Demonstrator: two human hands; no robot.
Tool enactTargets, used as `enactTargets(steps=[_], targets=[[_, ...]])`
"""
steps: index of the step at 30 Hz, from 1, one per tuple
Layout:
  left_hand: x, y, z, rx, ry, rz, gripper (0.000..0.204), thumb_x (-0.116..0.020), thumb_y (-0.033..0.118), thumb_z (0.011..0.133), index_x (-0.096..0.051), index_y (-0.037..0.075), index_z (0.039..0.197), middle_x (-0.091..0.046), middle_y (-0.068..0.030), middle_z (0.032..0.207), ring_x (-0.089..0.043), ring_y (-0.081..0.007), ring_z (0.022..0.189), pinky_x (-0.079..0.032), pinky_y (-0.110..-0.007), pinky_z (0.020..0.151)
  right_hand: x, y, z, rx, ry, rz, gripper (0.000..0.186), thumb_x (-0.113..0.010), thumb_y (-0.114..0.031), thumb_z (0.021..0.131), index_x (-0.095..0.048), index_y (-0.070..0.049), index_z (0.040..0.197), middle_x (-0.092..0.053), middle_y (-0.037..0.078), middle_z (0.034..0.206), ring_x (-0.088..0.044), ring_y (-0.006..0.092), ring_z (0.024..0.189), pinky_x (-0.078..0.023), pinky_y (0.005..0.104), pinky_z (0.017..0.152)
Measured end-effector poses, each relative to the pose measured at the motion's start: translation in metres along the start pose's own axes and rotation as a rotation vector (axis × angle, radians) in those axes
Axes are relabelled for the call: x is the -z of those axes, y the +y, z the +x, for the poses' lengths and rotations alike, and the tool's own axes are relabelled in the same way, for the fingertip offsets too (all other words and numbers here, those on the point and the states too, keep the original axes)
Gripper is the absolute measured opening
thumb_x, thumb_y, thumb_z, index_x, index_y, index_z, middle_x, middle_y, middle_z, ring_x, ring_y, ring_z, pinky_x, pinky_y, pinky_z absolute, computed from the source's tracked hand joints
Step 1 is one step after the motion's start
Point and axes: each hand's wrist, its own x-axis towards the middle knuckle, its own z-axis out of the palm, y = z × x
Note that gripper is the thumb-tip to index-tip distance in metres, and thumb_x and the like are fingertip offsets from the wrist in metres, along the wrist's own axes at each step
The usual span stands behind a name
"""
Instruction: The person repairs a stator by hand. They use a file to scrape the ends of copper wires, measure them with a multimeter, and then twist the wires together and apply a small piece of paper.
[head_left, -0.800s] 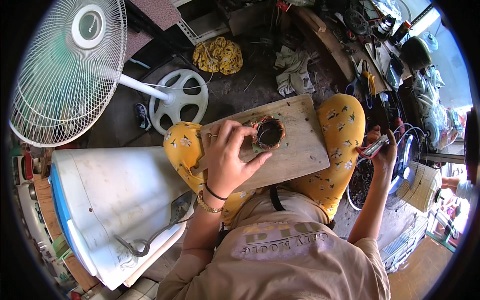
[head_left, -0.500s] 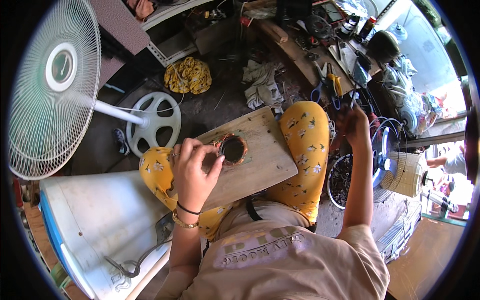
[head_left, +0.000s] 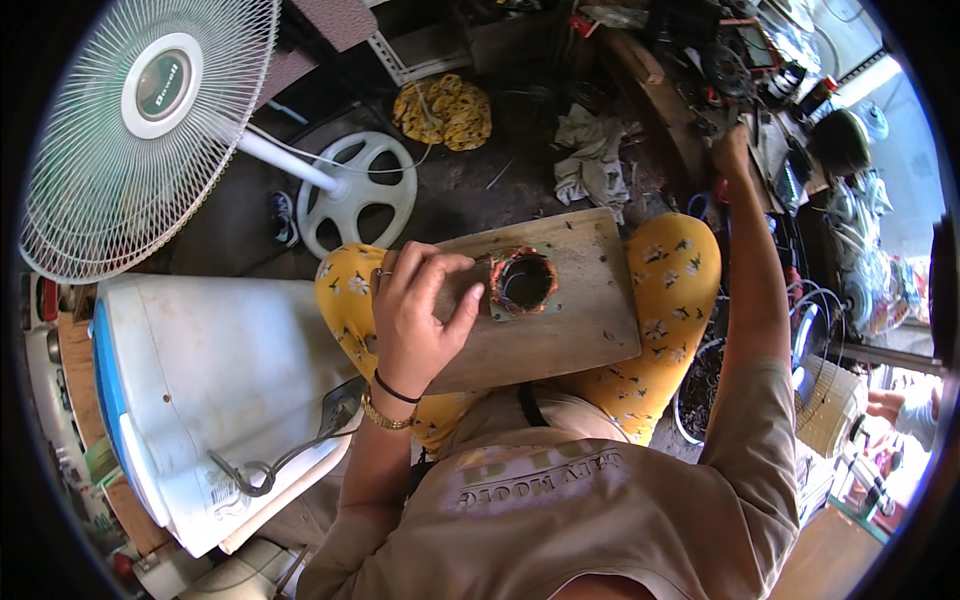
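A fan motor stator (head_left: 524, 281), a ring of copper windings on a squarish base, lies on a wooden board (head_left: 590, 330) across my lap. Beside its left edge is my left hand (head_left: 425, 312), thumb and forefinger apart, nothing visible between them. The forefinger's tip comes close to the windings; I cannot tell whether it touches. My right arm stretches far to the right, and my right hand (head_left: 733, 152) is at the cluttered workbench (head_left: 672, 125) among tools. Its fingers are small and partly hidden, so their grip does not show.
A white standing fan (head_left: 150, 95) with a round base (head_left: 358, 190) stands at the left. Near it is a white cooler box (head_left: 230, 390) with a cable on top. A yellow cloth bundle (head_left: 442, 112) and a grey rag (head_left: 592, 160) lie on the floor ahead.
My right hand has moved forward from the pliers and scissors at the bench's near end to farther along the bench. My left hand stays by the stator. The whole view has shifted.
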Motion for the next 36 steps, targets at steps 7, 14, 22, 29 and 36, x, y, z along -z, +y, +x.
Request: enactTargets(steps=[7, 14, 22, 29, 36], targets=[[0.006, -0.013, -0.001, 0.048, -0.061, -0.004, 0.027, -0.073, 0.01, 0.08, -0.07, 0.01, 0.108, -0.063, -0.0074, 0.105, -0.06, -0.029, 0.099, -0.046, -0.042, 0.087, 0.002, -0.089, -0.025, -0.203, -0.11, 0.235, 0.077, -0.074, -0.023, 0.084, -0.035, 0.001, 0.146, -0.046, 0.034, 0.139, -0.05, 0.0523, 0.126, -0.046, 0.0549, 0.103], [-0.011, -0.016, 0.013, 0.006, -0.223, 0.028, 0.025, -0.07, 0.001, 0.082, -0.07, 0.007, 0.106, -0.071, -0.0078, 0.104, -0.066, -0.0279, 0.098, -0.049, -0.039, 0.087, 0.059, -0.096, -0.039, -0.082, 0.041, 0.0, 0.045, -0.065, -0.018, 0.09, -0.059, -0.019, 0.135, -0.058, 0.021, 0.136, -0.059, 0.042, 0.119, -0.049, 0.0454, 0.1], [-0.017, -0.035, 0.012, 0.059, -0.206, -0.09, 0.02, -0.065, -0.007, 0.081, -0.068, 0.001, 0.099, -0.071, -0.0106, 0.095, -0.069, -0.0247, 0.083, -0.053, -0.034, 0.077, 0.269, -0.261, -0.111, 0.228, -0.507, 1.105, 0.02, -0.076, -0.013, 0.084, -0.072, -0.006, 0.102, -0.074, 0.009, 0.096, -0.069, 0.0185, 0.083, -0.055, 0.0344, 0.079], [-0.016, -0.03, 0.008, 0.085, -0.194, -0.196, 0.021, -0.066, -0.006, 0.079, -0.067, -0.001, 0.099, -0.071, -0.0112, 0.094, -0.068, -0.0226, 0.085, -0.053, -0.033, 0.078, 0.295, -0.317, -0.165, 0.64, -0.48, 0.886, 0.02, -0.081, -0.019, 0.074, -0.07, -0.008, 0.087, -0.068, 0.009, 0.088, -0.068, 0.0314, 0.086, -0.055, 0.0422, 0.072], [-0.016, -0.04, 0.001, 0.106, -0.245, -0.15, 0.013, -0.07, -0.003, 0.084, -0.069, -0.001, 0.097, -0.071, -0.0107, 0.095, -0.068, -0.0212, 0.085, -0.053, -0.032, 0.079, 0.288, -0.32, -0.168, 0.619, -0.484, 0.939, 0.015, -0.079, -0.015, 0.076, -0.071, -0.008, 0.087, -0.068, 0.008, 0.087, -0.068, 0.0307, 0.085, -0.055, 0.0424, 0.072]])
